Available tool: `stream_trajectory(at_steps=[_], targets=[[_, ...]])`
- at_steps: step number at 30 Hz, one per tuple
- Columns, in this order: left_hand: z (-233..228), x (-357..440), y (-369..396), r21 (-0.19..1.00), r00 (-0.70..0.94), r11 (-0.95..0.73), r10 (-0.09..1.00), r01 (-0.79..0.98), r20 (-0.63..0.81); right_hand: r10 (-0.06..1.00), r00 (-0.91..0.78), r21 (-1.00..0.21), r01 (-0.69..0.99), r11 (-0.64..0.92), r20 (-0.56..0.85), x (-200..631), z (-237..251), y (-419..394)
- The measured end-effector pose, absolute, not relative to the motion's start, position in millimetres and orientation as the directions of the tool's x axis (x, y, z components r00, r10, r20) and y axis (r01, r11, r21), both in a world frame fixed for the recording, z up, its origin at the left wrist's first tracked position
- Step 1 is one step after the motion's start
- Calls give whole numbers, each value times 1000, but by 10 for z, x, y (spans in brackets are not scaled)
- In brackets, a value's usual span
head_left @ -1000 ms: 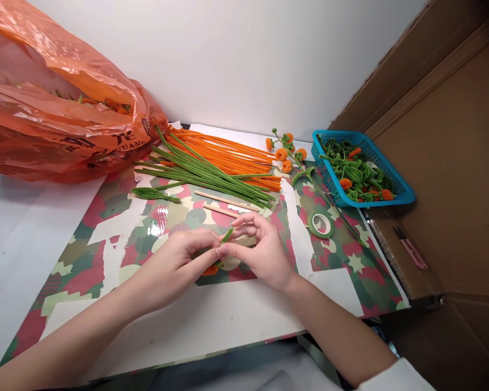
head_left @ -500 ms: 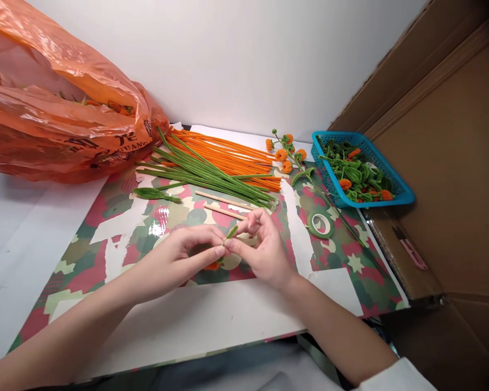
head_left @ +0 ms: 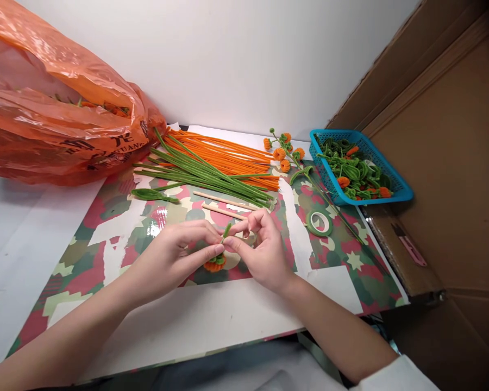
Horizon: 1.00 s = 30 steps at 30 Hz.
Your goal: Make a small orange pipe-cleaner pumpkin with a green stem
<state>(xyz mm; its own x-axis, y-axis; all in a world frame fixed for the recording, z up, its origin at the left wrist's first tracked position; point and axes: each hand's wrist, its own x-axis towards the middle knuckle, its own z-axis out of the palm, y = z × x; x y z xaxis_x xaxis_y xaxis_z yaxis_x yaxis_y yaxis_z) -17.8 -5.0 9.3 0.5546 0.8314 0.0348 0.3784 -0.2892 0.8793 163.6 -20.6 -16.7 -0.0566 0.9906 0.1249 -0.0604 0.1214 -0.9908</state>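
Near the middle of the counter (head_left: 236, 320), the left hand (head_left: 175, 258) and the right hand (head_left: 261, 250) meet fingertip to fingertip, both pinched closed on a short green pipe-cleaner stem (head_left: 227, 230) with a small orange flower head (head_left: 214, 264) hanging just below. At 12 o'clock from the hands lie two wooden sticks (head_left: 226, 201), then green pipe cleaners (head_left: 204, 172) and orange pipe cleaners (head_left: 228, 155). At 2 o'clock sit a green tape roll (head_left: 319, 222) and a blue basket (head_left: 395, 187); an orange plastic bag (head_left: 61, 108) lies at 10 o'clock.
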Motion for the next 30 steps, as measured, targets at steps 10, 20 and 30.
stream_trajectory(at_steps=[10,20,30], targets=[[36,-218,-4,972,660,144,715,186,-232,964,-259,-954,-271,-126,-54,1618,-161,-199],[19,-99,-86,659,451,-530,838,534,308,992,-43,-991,-52,120,122,1560,-278,-259],[99,-166,-75,881,553,-275,833,385,18,980,-46,-980,-64,190,193,1613,-229,-233]])
